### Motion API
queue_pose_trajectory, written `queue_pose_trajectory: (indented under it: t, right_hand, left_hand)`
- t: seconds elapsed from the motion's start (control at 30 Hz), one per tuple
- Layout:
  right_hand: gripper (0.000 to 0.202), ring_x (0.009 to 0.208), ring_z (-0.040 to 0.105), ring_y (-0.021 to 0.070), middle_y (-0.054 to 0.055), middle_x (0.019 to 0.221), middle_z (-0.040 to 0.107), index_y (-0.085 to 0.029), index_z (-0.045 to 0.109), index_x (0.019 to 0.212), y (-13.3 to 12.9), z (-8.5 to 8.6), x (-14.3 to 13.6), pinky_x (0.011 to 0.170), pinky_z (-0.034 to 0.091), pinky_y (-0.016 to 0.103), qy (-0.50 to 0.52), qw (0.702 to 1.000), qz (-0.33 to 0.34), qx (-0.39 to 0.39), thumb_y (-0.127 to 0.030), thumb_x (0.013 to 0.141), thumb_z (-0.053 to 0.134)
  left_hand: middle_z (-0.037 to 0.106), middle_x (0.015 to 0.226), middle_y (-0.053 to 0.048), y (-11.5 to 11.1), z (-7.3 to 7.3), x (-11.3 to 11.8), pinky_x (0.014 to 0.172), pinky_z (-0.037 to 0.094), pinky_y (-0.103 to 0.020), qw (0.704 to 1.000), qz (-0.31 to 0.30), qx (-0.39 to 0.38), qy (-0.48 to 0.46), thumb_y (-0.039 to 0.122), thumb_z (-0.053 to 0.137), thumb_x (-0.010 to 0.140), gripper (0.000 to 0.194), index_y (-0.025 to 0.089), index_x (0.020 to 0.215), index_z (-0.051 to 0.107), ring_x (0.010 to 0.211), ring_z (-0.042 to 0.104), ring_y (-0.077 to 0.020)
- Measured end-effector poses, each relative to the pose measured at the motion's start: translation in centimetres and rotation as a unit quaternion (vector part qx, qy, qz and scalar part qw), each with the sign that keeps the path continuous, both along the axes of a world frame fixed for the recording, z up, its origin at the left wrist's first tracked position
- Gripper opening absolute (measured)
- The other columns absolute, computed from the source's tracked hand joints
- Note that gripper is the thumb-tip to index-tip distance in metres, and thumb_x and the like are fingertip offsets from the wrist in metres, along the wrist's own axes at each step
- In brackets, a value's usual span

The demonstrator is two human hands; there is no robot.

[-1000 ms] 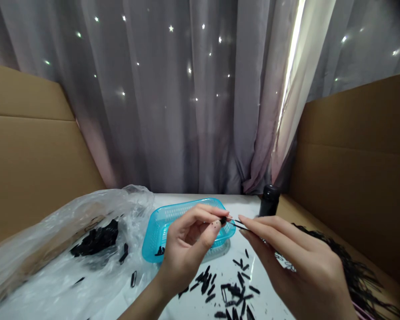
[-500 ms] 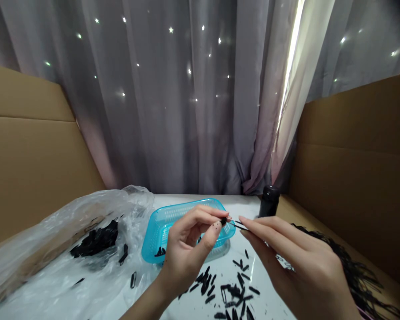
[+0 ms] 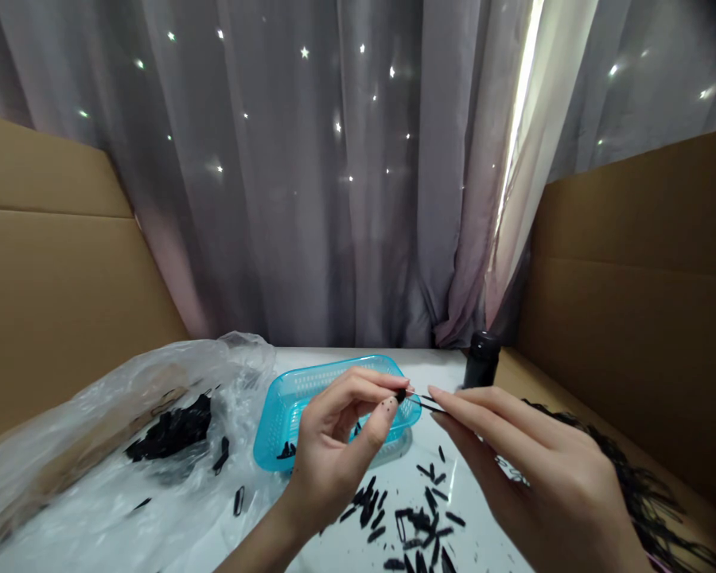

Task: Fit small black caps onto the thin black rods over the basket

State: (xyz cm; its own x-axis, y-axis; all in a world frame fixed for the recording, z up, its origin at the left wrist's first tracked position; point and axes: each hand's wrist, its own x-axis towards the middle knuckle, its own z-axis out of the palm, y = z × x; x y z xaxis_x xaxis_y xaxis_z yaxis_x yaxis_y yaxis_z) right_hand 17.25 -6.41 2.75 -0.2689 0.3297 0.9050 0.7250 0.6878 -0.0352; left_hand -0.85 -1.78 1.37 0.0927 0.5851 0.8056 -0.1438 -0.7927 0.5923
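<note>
Between the thumb and fingertips of my left hand (image 3: 346, 438) is a small black piece (image 3: 400, 395). My right hand (image 3: 531, 461) pinches thin black-and-metal tweezers (image 3: 430, 403), whose tips reach the piece. Both hands are raised over the white table, the left one in front of a blue plastic basket (image 3: 268, 430) with a few black pieces in it. Many small black strips (image 3: 426, 517) lie scattered on the table below the hands.
Clear plastic sheeting (image 3: 107, 398) with a black heap (image 3: 176, 430) spreads at left. A dark bottle (image 3: 482, 360) stands at back right. Black strands (image 3: 638, 477) lie at far right. Cardboard walls (image 3: 53, 278) flank both sides, and a grey curtain (image 3: 274, 199) hangs behind.
</note>
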Motion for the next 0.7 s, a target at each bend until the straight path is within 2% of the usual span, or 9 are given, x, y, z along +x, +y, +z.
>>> queue_pose_trajectory:
  t: [0.17, 0.37, 0.7]
  right_hand:
    - [0.019, 0.068, 0.067, 0.0117, 0.004, 0.088, 0.072, -0.017, 0.07, 0.105, -0.18, 0.35, 0.06, 0.064, 0.053, 0.021, 0.002, 1.0, 0.002, -0.005, -0.009, 0.091, 0.059]
    - [0.017, 0.07, 0.067, 0.0104, 0.002, 0.087, 0.071, -0.018, 0.071, 0.101, -0.16, 0.66, 0.35, 0.064, 0.053, 0.018, 0.012, 0.999, 0.028, -0.034, -0.01, 0.09, 0.061]
    - [0.019, 0.07, 0.067, 0.0099, 0.0, 0.087, 0.071, -0.02, 0.07, 0.101, 0.04, 0.6, 0.16, 0.064, 0.054, 0.016, 0.047, 0.994, 0.061, -0.076, -0.007, 0.088, 0.063]
  left_hand:
    - [0.074, 0.094, -0.004, -0.02, -0.28, -0.19, 0.077, 0.06, -0.02, 0.997, 0.037, 0.052, 0.038, 0.004, 0.061, 0.086, 0.02, 0.021, 0.087, 0.071, 0.09, 0.07, -0.0145]
    - [0.073, 0.097, -0.003, 0.22, -0.43, -0.54, 0.083, 0.057, -0.024, 0.98, 0.104, 0.133, 0.103, 0.0, 0.062, 0.085, 0.022, 0.021, 0.091, 0.069, 0.092, 0.07, -0.0143]
    - [0.073, 0.103, -0.005, 0.07, -0.34, -0.87, 0.086, 0.058, -0.025, 0.958, 0.142, 0.205, 0.139, -0.003, 0.061, 0.082, 0.026, 0.019, 0.096, 0.066, 0.096, 0.071, -0.0159]
